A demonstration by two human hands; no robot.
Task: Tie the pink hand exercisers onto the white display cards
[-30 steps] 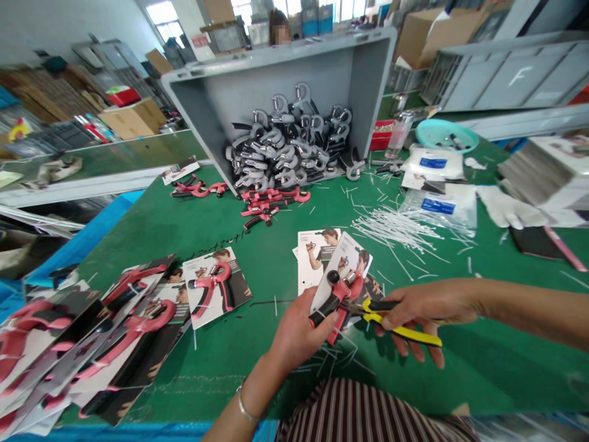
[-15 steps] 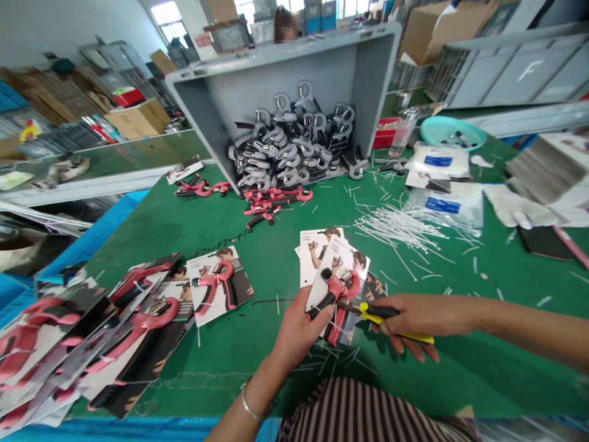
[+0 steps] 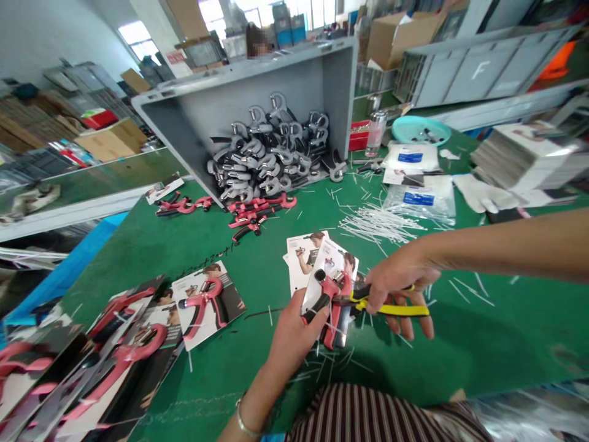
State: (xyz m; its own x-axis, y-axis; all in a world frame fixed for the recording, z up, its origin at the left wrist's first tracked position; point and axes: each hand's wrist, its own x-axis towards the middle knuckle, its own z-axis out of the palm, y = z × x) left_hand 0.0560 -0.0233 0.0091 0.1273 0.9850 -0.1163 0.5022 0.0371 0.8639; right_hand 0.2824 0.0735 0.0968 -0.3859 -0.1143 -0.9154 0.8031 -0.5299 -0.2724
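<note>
Your left hand (image 3: 294, 328) pinches the card (image 3: 329, 261) and red hand grip (image 3: 331, 285), near the worktop (image 3: 506, 344)'s front edge; right hand (image 3: 400, 285), loosely curled, holds pliers (image 3: 398, 310), nose at the grip. Brace the card; keep the nose off your thumb.

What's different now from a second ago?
The right forearm has swung farther out over the table, bringing the yellow-handled pliers to a more level angle; the view turned rightward. Nothing was let go: the right hand still holds the pliers, the left hand the carded pink tool.
</note>
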